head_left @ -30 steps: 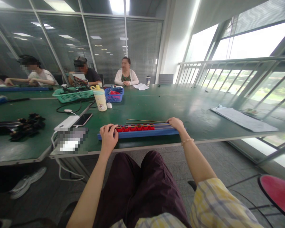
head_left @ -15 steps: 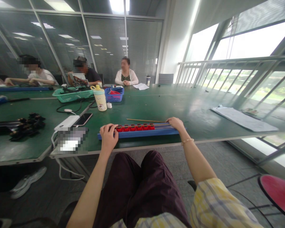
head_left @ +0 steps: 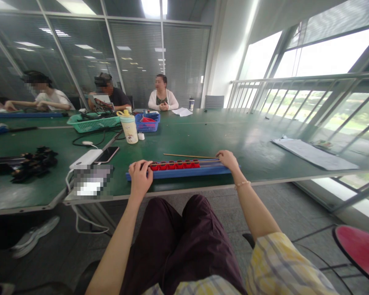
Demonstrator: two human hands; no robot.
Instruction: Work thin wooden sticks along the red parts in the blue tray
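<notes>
from my distant seat i see both hands at work on the long blue tray (head_left: 187, 173), which lies near the front edge of the green table (head_left: 221, 137), crosswise to the wearer. my left hand (head_left: 140, 176) is at its left end: the fingers are bent and slightly parted over the top, the thumb comes down on the near side, and together they grasp the tray beside the first of the red pieces (head_left: 171, 165). those pieces sit in a row along the left and middle part of the tray, with a thin strip running over them. my right hand (head_left: 228, 159) is at the other end, palm down, fingers together and curled over the far side. its fingertips touch the end of the tray and meet the tip of a thin stick (head_left: 187, 155) that lies behind the tray on the table; i cannot tell whether they pinch the stick or only rest on it (my own view of those tips is small and partly covered).

left of the tray are a dark phone (head_left: 108, 155) and a white box with a cable (head_left: 86, 159). a cream cup (head_left: 129, 129) stands farther back, beside a blue basket (head_left: 147, 126). a clipboard (head_left: 313, 153) lies well to the right.
</notes>
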